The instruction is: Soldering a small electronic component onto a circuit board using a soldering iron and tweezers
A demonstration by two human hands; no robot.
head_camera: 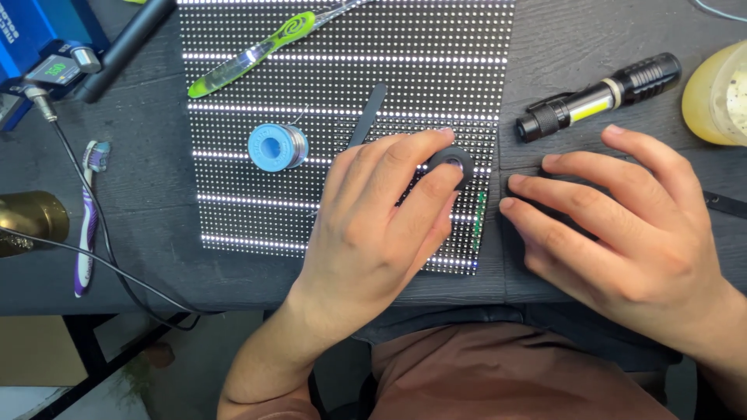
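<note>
A lit LED matrix panel (342, 62) lies flat on the dark wooden table (140, 202). My left hand (373, 225) rests on the panel's lower right part, fingers closed around a small round black object (455, 159) pressed to the panel. My right hand (622, 210) lies on the table just right of the panel, fingers spread and flat over a dark object that is mostly hidden. A blue spool of solder wire (276, 147) stands on the panel left of my left hand. A thin black strip (369, 113) lies beside it.
A green craft knife (249, 54) lies across the panel's top. A black and yellow flashlight (599, 97) lies at the right, a yellowish container (720, 93) beyond it. A toothbrush (88, 214), a cable (109, 257), a brass object (27, 222) and a blue device (39, 39) are at the left.
</note>
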